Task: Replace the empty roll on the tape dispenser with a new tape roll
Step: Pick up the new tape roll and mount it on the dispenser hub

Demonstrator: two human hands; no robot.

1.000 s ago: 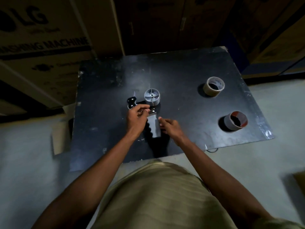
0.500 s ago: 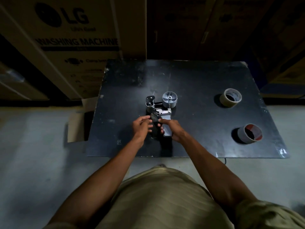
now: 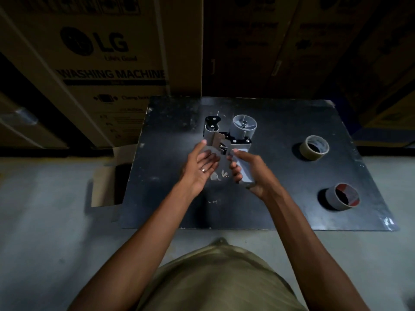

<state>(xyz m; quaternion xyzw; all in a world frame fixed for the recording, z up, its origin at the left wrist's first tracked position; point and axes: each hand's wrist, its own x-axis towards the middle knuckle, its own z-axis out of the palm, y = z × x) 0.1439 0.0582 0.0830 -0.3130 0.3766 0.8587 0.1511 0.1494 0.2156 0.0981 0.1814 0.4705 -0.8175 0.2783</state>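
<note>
A grey hand-held tape dispenser (image 3: 233,135) is held above the black board (image 3: 280,176), its bare spool wheel (image 3: 244,126) pointing away from me. My right hand (image 3: 249,171) grips its grey handle. My left hand (image 3: 202,164) has its fingers spread, touching the left side of the dispenser near the blade plate. A tan tape roll (image 3: 314,147) stands at the board's far right. A grey cardboard core with a red inside (image 3: 342,196) stands nearer, at the right.
Large cardboard cartons (image 3: 107,70) stand behind the board, one printed with washing machine lettering. A small open box (image 3: 105,176) lies on the grey floor left of the board. My tan shirt fills the bottom of the view.
The dispenser has come up off the board and nearer to me. My right hand moved from beside the handle to gripping it, and my left hand opened along the left side.
</note>
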